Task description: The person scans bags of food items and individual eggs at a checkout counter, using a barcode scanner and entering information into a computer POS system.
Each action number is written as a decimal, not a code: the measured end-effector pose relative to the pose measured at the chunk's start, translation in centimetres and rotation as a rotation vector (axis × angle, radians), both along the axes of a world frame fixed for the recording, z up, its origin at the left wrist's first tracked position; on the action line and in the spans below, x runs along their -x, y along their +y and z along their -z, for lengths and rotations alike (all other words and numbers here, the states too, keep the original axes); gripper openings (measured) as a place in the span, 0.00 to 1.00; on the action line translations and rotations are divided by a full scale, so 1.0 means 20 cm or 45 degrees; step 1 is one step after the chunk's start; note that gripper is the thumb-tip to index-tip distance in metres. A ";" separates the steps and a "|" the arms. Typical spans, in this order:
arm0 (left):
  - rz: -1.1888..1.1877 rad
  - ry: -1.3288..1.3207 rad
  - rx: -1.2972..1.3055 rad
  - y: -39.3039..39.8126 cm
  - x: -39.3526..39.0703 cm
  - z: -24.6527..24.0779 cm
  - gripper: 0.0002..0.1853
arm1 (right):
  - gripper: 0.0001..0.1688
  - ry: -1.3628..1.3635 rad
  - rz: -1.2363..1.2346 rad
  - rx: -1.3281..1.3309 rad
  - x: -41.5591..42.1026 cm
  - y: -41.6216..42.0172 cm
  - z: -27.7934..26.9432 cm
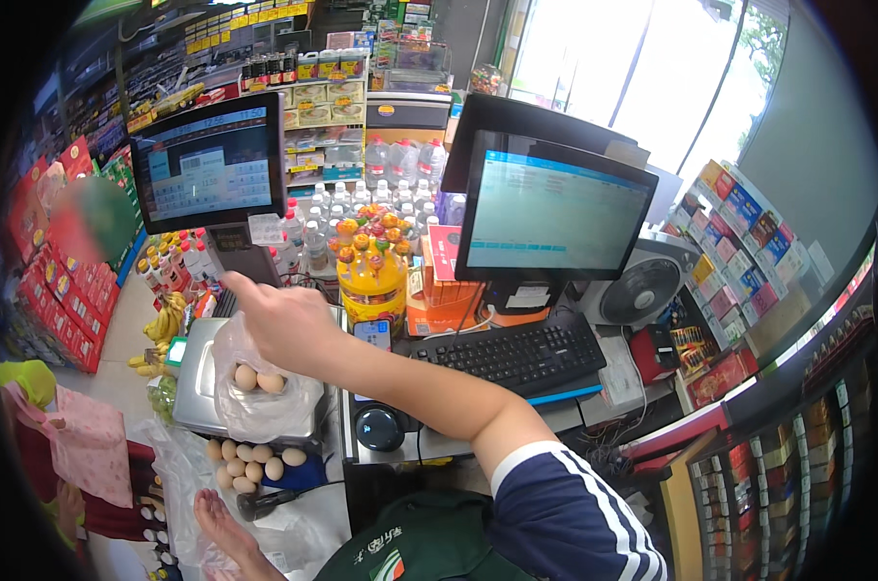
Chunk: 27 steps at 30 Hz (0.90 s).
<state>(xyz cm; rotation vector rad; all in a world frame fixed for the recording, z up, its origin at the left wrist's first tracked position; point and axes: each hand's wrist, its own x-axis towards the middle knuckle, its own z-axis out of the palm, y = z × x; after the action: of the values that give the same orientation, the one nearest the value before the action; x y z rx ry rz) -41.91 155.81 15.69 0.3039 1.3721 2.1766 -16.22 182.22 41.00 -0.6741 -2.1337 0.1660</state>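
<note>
My right hand (pixel 286 323) is stretched across the counter above a metal weighing scale (pixel 196 381), index finger extended towards the scale's display post. Its other fingers are folded and their undersides hidden, so I cannot tell whether they hold the bag. Below it, a clear plastic bag (pixel 265 414) rests on the scale with eggs (pixel 246 378) in it, two of them plainly visible. Nearer me, my left hand (pixel 225 526) is open and empty, palm partly up. Several loose eggs (pixel 246 465) lie just beyond it, beside a black handheld device (pixel 265 502), perhaps a scanner.
The scale's screen (pixel 207 171) stands beyond my right hand. A lollipop tub (pixel 372 283), a phone (pixel 372 338), a keyboard (pixel 515 352) and a monitor (pixel 559 214) are to the right. Bananas (pixel 164 319) lie left of the scale. Another person (pixel 83 450) stands across the counter.
</note>
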 end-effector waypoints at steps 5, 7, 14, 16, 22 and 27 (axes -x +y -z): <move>0.106 0.093 -0.031 0.10 -0.10 -0.09 0.20 | 0.22 0.111 0.119 0.432 -0.41 -0.20 0.23; 0.099 0.081 -0.032 0.12 -0.12 -0.10 0.20 | 0.19 0.149 0.133 0.639 -0.53 -0.33 0.35; 0.147 0.082 0.044 0.10 -0.06 -0.02 0.21 | 0.16 0.103 -0.123 1.232 -0.74 -0.72 0.72; 0.173 0.087 0.049 0.13 -0.09 -0.05 0.22 | 0.16 0.054 -0.172 1.353 -0.76 -0.79 0.80; 0.202 0.093 0.043 0.18 -0.11 -0.11 0.23 | 0.17 -0.047 -0.322 1.430 -0.72 -0.89 0.86; 0.189 0.127 0.071 0.17 -0.10 -0.13 0.24 | 0.18 -0.119 -0.409 1.432 -0.67 -0.91 0.94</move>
<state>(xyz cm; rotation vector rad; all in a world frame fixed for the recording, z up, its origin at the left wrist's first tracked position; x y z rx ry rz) -39.98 159.14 18.31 0.4837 1.4148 2.0216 -2.87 164.06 22.13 -0.9347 -2.0975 1.6024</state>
